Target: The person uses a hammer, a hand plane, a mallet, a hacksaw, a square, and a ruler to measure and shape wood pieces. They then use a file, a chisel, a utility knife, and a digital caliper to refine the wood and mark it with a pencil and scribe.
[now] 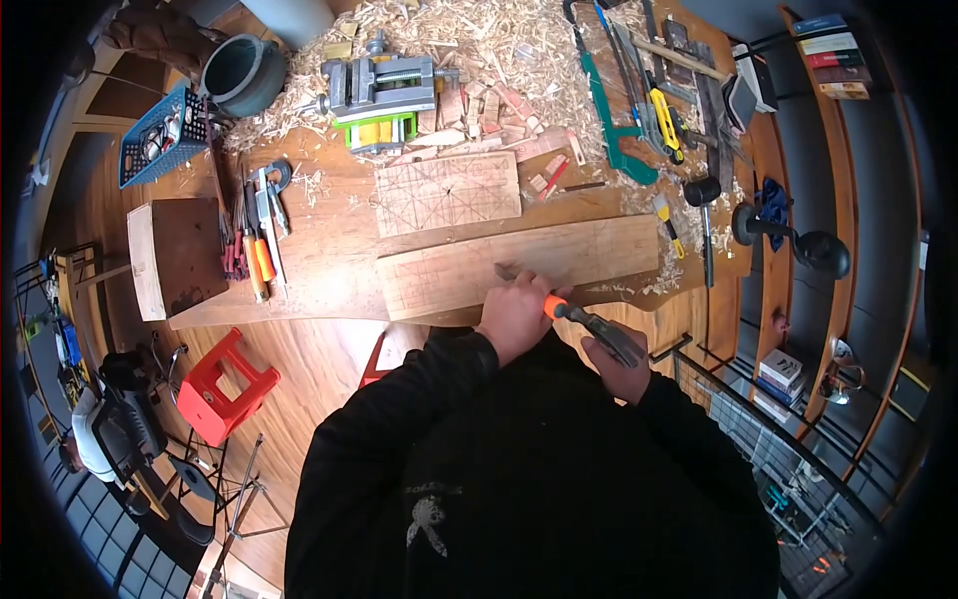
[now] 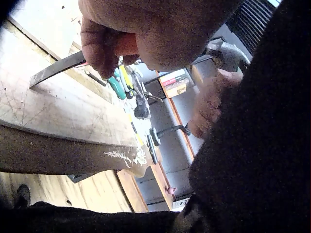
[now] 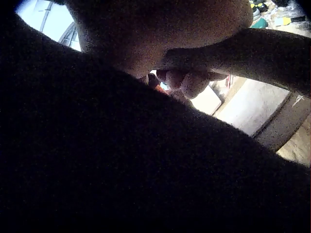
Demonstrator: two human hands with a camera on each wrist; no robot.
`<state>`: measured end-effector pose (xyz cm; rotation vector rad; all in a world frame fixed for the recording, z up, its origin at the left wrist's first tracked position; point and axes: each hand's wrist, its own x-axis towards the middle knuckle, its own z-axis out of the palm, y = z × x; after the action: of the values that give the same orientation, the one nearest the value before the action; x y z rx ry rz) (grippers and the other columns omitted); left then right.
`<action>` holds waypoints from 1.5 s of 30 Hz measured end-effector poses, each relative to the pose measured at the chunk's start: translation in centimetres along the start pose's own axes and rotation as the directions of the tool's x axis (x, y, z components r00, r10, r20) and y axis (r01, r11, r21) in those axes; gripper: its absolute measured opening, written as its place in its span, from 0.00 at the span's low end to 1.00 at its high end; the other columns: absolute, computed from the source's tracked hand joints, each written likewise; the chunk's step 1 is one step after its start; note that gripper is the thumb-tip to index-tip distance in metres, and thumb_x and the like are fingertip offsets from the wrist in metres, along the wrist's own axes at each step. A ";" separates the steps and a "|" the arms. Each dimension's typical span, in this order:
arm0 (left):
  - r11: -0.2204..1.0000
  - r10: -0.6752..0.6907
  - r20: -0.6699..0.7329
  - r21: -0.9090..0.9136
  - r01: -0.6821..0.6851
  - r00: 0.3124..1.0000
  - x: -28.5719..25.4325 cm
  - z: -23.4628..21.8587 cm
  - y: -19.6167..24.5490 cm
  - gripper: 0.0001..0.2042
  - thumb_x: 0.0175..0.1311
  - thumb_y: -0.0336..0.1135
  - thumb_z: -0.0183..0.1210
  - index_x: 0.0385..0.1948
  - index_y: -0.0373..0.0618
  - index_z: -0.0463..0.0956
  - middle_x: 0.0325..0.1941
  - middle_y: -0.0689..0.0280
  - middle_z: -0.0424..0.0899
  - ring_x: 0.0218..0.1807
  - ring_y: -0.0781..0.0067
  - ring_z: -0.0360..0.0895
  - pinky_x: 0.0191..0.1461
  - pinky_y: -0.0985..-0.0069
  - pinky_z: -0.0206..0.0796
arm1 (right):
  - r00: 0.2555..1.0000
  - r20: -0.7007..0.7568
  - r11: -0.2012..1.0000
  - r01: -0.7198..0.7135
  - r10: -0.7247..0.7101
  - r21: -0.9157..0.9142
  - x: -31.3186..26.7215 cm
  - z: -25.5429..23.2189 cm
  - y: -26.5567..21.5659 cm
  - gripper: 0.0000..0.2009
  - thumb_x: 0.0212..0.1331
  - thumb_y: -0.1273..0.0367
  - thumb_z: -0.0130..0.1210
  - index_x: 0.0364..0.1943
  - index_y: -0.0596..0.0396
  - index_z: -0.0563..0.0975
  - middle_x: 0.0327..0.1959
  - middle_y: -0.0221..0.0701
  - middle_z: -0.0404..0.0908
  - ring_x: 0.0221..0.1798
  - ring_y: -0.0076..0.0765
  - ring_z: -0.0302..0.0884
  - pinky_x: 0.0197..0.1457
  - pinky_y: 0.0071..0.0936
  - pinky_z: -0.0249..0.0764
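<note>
My left hand (image 1: 514,314) grips a chisel by its orange handle (image 1: 554,304). The flat steel blade (image 2: 56,69) of the chisel slants down, its tip at the face of a long pale board (image 1: 589,250). This board lies along the near edge of the table and bears pencil lines. Close by on the right, my right hand (image 1: 624,371) holds a hammer (image 1: 611,337), whose metal head stands near the butt of the chisel handle. In the right wrist view the fingers of the right hand wrap a dark handle (image 3: 233,53), and the sleeve hides much.
Behind the board lies a shorter block with pencilled lines (image 1: 449,193). A metal vise (image 1: 382,88) stands among wood shavings (image 1: 499,40). Knives and chisels (image 1: 259,240) lie left, beside a wooden box (image 1: 175,258); saws (image 1: 609,110) lie right. A red stool (image 1: 225,384) stands on the floor.
</note>
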<state>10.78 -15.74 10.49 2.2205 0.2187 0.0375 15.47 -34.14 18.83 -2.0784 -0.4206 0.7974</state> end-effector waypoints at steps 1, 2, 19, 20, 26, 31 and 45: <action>1.000 0.000 -0.004 0.000 0.000 1.000 0.1 0.0 0.0 0.17 0.64 0.45 0.60 0.23 0.41 0.74 0.26 0.55 0.77 0.24 0.49 0.78 0.25 0.58 0.71 | 1.000 -0.008 0.999 0.027 -0.028 -0.032 -0.1 -0.1 0.3 0.12 0.57 0.70 0.60 0.20 0.59 0.71 0.17 0.34 0.68 0.19 0.34 0.67 0.25 0.31 0.64; 1.000 -0.005 -0.004 0.003 0.005 1.000 0.1 0.0 0.1 0.16 0.64 0.45 0.59 0.23 0.41 0.73 0.26 0.55 0.77 0.24 0.49 0.78 0.26 0.58 0.71 | 0.998 -0.012 0.997 0.055 -0.055 -0.063 -0.1 -0.2 0.4 0.13 0.57 0.70 0.61 0.20 0.59 0.71 0.16 0.33 0.68 0.19 0.31 0.66 0.25 0.30 0.63; 0.998 -0.061 0.099 0.010 0.060 0.993 0.1 -0.7 -0.8 0.08 0.57 0.38 0.62 0.32 0.45 0.78 0.32 0.58 0.79 0.33 0.53 0.79 0.34 0.59 0.73 | 0.999 0.047 1.000 0.016 -0.016 0.003 1.1 0.1 -0.2 0.12 0.57 0.71 0.61 0.20 0.59 0.70 0.16 0.31 0.66 0.19 0.27 0.64 0.25 0.29 0.62; 0.998 -0.068 0.100 0.011 0.067 0.993 0.0 -0.9 -0.8 0.08 0.56 0.38 0.62 0.33 0.46 0.78 0.33 0.58 0.79 0.33 0.53 0.79 0.34 0.60 0.72 | 0.998 0.054 1.000 0.029 -0.029 -0.010 1.1 0.2 -0.2 0.12 0.57 0.71 0.61 0.21 0.59 0.71 0.16 0.31 0.67 0.19 0.27 0.64 0.25 0.29 0.63; 0.995 -0.101 0.123 0.035 0.097 0.987 -0.3 -1.1 -1.3 0.08 0.57 0.38 0.62 0.33 0.46 0.78 0.34 0.57 0.80 0.34 0.53 0.80 0.34 0.60 0.72 | 0.995 0.041 0.996 0.087 -0.086 -0.027 1.6 0.5 -0.6 0.11 0.57 0.72 0.60 0.22 0.60 0.72 0.17 0.30 0.67 0.20 0.27 0.64 0.26 0.28 0.63; 0.992 -0.117 0.138 0.055 0.110 0.983 -0.5 -1.6 -1.5 0.08 0.57 0.37 0.61 0.32 0.45 0.77 0.34 0.57 0.80 0.34 0.52 0.80 0.34 0.60 0.72 | 0.999 0.049 1.000 0.025 -0.025 0.006 2.0 0.7 -1.3 0.09 0.57 0.73 0.59 0.24 0.61 0.73 0.17 0.30 0.68 0.20 0.26 0.65 0.27 0.27 0.64; 0.993 -0.103 0.074 0.061 0.098 0.992 -1.6 -2.9 -2.7 0.07 0.56 0.35 0.60 0.34 0.44 0.76 0.32 0.56 0.80 0.32 0.50 0.80 0.35 0.59 0.72 | 0.991 0.135 0.999 -0.015 0.009 0.044 2.9 1.9 -2.1 0.10 0.56 0.72 0.61 0.23 0.59 0.72 0.17 0.27 0.67 0.21 0.23 0.62 0.27 0.26 0.63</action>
<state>8.54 -12.15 10.25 2.2597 0.2917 -0.1111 16.29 -30.19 18.57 -1.9942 -0.4598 0.9496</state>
